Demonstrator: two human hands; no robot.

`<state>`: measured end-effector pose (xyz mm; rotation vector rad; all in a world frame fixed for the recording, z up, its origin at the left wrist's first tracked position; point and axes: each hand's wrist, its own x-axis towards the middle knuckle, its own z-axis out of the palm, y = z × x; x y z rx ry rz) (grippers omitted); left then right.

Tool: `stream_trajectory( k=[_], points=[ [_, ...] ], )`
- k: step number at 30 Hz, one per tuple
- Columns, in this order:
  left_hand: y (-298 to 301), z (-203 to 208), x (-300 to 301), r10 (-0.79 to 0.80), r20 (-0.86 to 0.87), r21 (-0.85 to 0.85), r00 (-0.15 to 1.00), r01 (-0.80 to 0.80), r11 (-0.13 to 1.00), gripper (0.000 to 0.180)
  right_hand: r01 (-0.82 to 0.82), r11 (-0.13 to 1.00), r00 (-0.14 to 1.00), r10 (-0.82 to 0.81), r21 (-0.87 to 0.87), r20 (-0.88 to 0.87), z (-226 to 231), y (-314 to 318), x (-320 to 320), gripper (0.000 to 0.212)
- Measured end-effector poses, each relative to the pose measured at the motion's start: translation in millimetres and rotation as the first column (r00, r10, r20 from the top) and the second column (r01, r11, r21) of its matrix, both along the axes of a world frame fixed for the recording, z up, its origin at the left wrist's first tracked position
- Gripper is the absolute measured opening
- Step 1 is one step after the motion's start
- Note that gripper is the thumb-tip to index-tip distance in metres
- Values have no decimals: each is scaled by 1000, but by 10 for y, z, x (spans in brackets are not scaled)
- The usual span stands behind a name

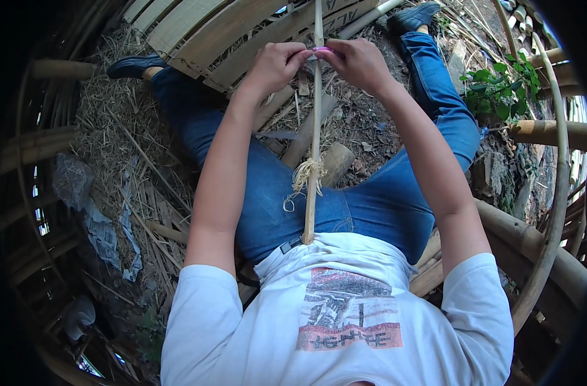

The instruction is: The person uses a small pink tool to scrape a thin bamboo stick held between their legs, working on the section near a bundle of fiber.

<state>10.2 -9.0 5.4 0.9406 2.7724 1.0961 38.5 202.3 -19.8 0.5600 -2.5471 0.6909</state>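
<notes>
A long, thin wooden stick [316,122] runs from my waist away between my legs. Both my hands meet at its far part. My left hand [274,66] is closed in a pinch at the stick's left side; what its fingertips hold is too small to name. On the other side, my right hand [361,63] has its fingers curled and pinched next to a small pink strip [321,49], which crosses the stick and seems held in that hand. Nearer to me, a tangle of pale twine [308,172] hangs around the stick, one loop dangling over my jeans.
Wooden slat panel [222,42] lies beyond my left hand. Cut log pieces [337,161] rest on the ground between my legs. Bamboo poles [531,238] stand at the right, near a leafy green plant [502,87]. Dry straw and a crumpled plastic sheet [100,225] are at left.
</notes>
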Motion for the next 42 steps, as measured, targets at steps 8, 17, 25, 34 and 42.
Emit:
stream_trajectory(
  k=[8, 17, 25, 34, 42],
  points=[
    [13, -21, -225, -91, -49, -3, 995, 90, 996, 22, -16, 999, 1000, 16, -29, 0, -35, 38, -172, 31],
    [20, 41, -279, -119, 69, -45, 991, 122, 992, 22, -55, 995, 978, 69, -79, 196, 5, 61, -198, 30],
    [-10, 20, -138, -99, 59, -5, 993, 99, 995, 22, -67, 995, 990, 75, -72, 120, 107, 39, -38, 32],
    [-27, 17, -196, -116, 162, 20, 980, 114, 993, 26, -47, 983, 968, 88, -177, 236, 271, 0, 18, 37],
    [-126, 46, 64, -208, 135, -22, 969, 213, 977, 26, -78, 981, 960, 123, -179, 253, -1, -67, 228, 26]
  ],
)
